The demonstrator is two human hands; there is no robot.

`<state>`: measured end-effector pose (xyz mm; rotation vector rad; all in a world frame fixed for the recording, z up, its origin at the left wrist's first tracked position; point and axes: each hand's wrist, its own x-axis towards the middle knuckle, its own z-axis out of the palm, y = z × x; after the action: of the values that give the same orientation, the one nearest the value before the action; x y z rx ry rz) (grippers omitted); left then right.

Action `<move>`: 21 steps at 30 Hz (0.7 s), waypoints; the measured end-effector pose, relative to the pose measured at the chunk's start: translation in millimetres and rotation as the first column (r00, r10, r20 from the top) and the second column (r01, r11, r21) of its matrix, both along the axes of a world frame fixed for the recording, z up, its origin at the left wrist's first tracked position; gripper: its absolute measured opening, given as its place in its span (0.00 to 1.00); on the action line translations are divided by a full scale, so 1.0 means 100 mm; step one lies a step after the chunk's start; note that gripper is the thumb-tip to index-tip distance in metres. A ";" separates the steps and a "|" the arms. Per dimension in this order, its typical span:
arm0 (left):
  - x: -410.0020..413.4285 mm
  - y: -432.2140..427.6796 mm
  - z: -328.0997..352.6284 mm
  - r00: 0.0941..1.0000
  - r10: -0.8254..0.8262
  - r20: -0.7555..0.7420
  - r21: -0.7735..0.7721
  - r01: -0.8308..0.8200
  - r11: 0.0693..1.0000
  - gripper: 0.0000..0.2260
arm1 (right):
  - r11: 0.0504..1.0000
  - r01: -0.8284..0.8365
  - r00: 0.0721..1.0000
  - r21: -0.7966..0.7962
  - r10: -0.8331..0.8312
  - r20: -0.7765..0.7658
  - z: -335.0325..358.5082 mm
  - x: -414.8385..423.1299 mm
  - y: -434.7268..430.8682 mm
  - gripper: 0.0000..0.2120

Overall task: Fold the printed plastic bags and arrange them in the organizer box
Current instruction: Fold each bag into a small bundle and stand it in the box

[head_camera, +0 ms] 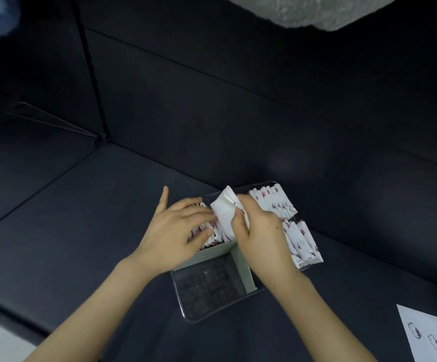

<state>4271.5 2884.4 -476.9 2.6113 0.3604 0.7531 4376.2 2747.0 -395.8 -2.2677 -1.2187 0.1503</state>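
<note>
On the dark sofa seat (81, 231), the left hand (183, 231) lies with fingers spread and rather straight on the packed bags (207, 240) in the far-left compartment of the organizer box (186, 304), probably pushing them aside to open a gap. Beside it, the right hand (261, 236) pinches one folded bag (223, 212) between thumb and fingers, just above this gap. The right compartments hold standing rows (274, 202) of bags. At far right, a flat bag (431, 335) waits, not yet folded.
</note>
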 end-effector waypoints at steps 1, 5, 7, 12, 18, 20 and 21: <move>0.00 0.00 0.00 1.000 0.004 0.003 0.003 -0.004 1.000 0.16 | 1.000 -0.009 1.000 -0.017 0.009 0.013 0.01 0.00 0.01 0.15; 0.00 0.00 0.00 1.000 0.015 -0.011 0.011 -0.015 1.000 0.17 | 1.000 0.004 0.999 -0.027 -0.002 0.046 0.04 0.06 0.07 0.15; -0.01 0.00 -0.01 1.000 0.014 -0.027 0.013 -0.013 1.000 0.19 | 1.000 0.023 0.999 -0.007 -0.023 0.029 0.04 0.10 0.10 0.15; -0.01 -0.01 0.01 0.999 0.010 -0.035 0.021 -0.009 1.000 0.20 | 0.996 -0.042 0.999 -0.081 0.040 -0.022 -0.14 0.11 0.17 0.15; -0.01 -0.01 -0.01 1.000 0.011 -0.023 0.025 -0.011 1.000 0.19 | 0.991 -0.006 0.992 -0.137 -0.012 -0.129 -0.30 0.11 0.23 0.17; -0.02 -0.01 -0.01 1.000 0.021 -0.008 0.011 -0.021 1.000 0.19 | 0.995 0.004 0.992 -0.098 -0.016 -0.124 -0.27 0.06 0.21 0.18; -0.02 -0.02 0.00 1.000 0.027 -0.001 0.006 -0.027 1.000 0.19 | 0.996 0.028 0.997 -0.079 -0.033 -0.071 -0.27 0.03 0.18 0.17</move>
<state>4269.8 2882.5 -477.3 2.6178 0.3946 0.7623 4379.5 2765.3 -422.8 -2.3255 -1.1591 0.2700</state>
